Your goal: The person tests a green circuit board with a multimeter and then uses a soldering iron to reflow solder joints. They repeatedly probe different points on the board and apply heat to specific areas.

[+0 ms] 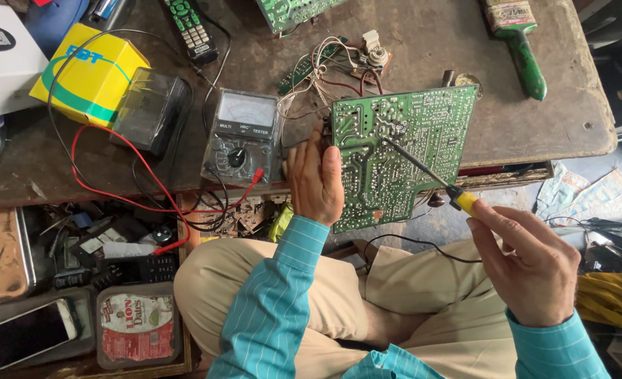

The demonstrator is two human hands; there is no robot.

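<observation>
A green circuit board [423, 133] leans solder-side up against the front edge of the worn wooden bench [465, 49]. My left hand [316, 184] grips the board's left edge, thumb on its face. My right hand [528, 263] holds a soldering iron [434, 177] by its yellow handle, and the thin dark tip touches the board near its upper middle. A black cord runs from the iron across my lap. Both sleeves are teal striped.
An analog multimeter [241, 137] with red and black leads stands left of the board. A yellow box [90, 74], a remote [190, 28], a green-handled brush [521, 42] and a wired small board [346, 60] lie on the bench. A phone [27, 333] and trays of parts sit below left.
</observation>
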